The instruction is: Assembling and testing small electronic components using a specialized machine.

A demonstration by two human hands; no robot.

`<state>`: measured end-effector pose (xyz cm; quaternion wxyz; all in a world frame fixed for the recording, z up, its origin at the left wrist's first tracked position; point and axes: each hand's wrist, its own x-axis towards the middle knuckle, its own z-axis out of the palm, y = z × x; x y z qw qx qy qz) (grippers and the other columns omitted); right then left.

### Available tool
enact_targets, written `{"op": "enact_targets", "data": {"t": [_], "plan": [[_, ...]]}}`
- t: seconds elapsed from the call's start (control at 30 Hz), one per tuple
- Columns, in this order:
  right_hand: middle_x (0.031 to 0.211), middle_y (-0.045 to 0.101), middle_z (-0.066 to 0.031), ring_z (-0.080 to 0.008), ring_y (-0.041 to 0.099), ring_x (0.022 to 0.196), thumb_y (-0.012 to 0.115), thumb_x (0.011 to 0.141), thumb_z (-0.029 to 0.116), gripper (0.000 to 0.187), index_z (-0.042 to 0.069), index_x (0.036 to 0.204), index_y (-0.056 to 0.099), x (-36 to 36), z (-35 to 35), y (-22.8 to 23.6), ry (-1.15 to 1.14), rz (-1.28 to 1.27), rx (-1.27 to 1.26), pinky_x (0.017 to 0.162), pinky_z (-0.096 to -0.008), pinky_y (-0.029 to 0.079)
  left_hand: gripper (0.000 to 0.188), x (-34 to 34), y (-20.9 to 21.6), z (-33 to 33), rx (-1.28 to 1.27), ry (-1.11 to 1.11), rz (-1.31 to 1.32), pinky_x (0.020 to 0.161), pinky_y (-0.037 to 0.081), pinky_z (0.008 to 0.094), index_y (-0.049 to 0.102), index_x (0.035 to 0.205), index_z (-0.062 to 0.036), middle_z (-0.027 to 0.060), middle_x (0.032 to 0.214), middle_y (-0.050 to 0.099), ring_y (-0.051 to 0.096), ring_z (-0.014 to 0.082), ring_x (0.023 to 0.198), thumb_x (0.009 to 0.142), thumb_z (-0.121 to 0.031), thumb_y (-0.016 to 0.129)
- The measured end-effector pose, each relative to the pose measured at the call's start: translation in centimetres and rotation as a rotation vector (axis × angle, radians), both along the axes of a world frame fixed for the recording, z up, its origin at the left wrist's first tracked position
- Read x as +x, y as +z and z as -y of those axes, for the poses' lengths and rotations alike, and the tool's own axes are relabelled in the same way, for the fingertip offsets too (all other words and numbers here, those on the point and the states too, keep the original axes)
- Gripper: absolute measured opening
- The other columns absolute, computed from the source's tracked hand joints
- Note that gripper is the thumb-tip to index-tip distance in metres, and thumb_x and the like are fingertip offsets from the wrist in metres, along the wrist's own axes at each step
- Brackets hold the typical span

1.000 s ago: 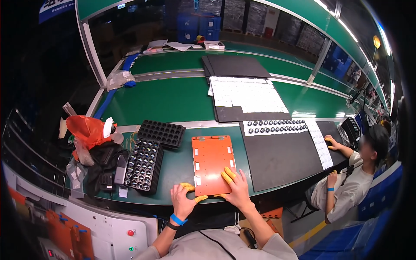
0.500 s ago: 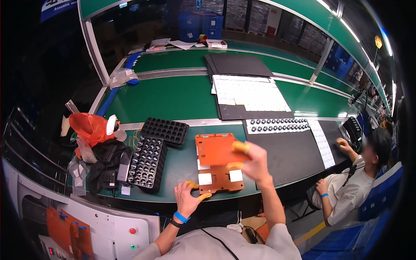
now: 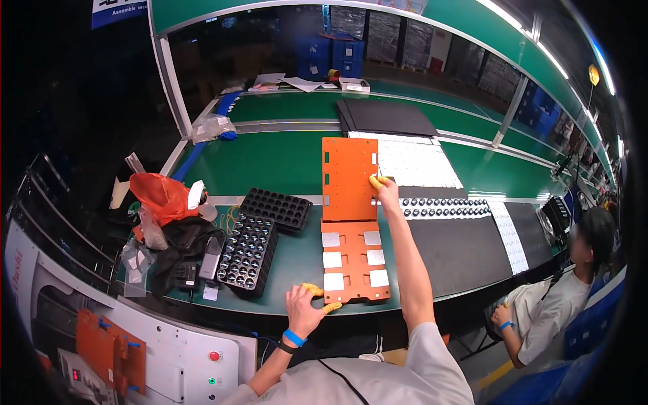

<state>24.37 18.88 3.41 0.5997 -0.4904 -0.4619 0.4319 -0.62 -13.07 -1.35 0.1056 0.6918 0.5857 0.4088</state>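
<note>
Orange hinged fixture (image 3: 352, 264) lies open by the green bench's (image 3: 297, 263) front edge, six white pads (image 3: 333, 259) in its base, three per side. From here I see my right hand (image 3: 383, 189) pinching the lid's (image 3: 349, 179) edge; my left hand (image 3: 303, 312) touches the near-left corner, grip impossible to tell. Across bare bench, two black trays (image 3: 278, 209); the nearer holds shiny round parts (image 3: 247, 253).

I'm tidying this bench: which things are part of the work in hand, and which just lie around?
Likely part of it: raised orange lid, held by the right hand; orange base, with the left hand at its corner; white plates in the base.
Apparently just lying about: crumpled orange bag; grey block; loose papers.
</note>
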Motion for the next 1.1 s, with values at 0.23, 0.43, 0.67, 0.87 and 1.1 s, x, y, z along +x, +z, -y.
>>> {"op": "enact_targets", "data": {"t": [0.23,0.43,0.67,0.87,1.1], "plan": [[0.093,0.075,-0.0161,-0.029,0.073,0.089,0.081,0.087,0.025,0.038,-0.002,0.11,0.069,-0.4,5.8,1.1,-0.188,0.699,-0.061,0.078,-0.0414,0.055,0.048,-0.4,-0.3,0.3,0.004,0.014,0.01,0.086,0.04,0.0408,0.069,0.084,-0.0075,0.0029,0.096,0.066,0.056,0.0257,0.098,0.063,-0.043,0.094],[0.092,0.073,-0.0214,-0.0424,0.07,0.095,0.079,0.087,0.038,0.038,0.002,0.095,0.066,0.3,14.2,-0.2,-0.15,1.024,-0.232,0.081,-0.0524,0.052,0.049,-0.1,-0.4,0.2,-0.015,0.001,0.014,0.087,0.04,0.0411,0.07,0.086,-0.0064,0.0047,0.096,0.066,0.056,0.0261,0.098,0.064,-0.044,0.093],[0.087,0.07,-0.0259,-0.0482,0.067,0.089,0.059,0.1,0.028,0.026,0.003,0.102,0.062,-1.1,16.9,-3.1,-0.253,1.063,-0.17,0.078,-0.0585,0.052,0.048,0.0,-0.1,0.2,0.009,-0.002,0.014,0.086,0.042,0.042,0.069,0.085,-0.0052,0.0068,0.096,0.064,0.056,0.0276,0.097,0.063,-0.039,0.095],[0.087,0.068,-0.0292,-0.0514,0.065,0.087,0.058,0.099,0.019,0.018,0.0,0.1,0.06,-1.0,17.0,-1.9,-0.237,0.917,-0.062,0.076,-0.0595,0.051,0.049,0.1,0.0,0.3,0.022,0.006,-0.004,0.085,0.042,0.042,0.069,0.085,-0.0048,0.0071,0.094,0.063,0.056,0.0285,0.096,0.063,-0.04,0.095],[0.089,0.069,-0.0296,-0.0514,0.066,0.089,0.058,0.096,0.013,0.016,0.0,0.104,0.063,1.7,16.2,1.0,-0.207,0.907,-0.072,0.076,-0.0586,0.052,0.05,0.0,-0.3,0.3,0.003,0.009,0.0,0.086,0.042,0.0425,0.069,0.086,-0.0047,0.0069,0.096,0.063,0.056,0.0288,0.096,0.063,-0.04,0.095]]}}
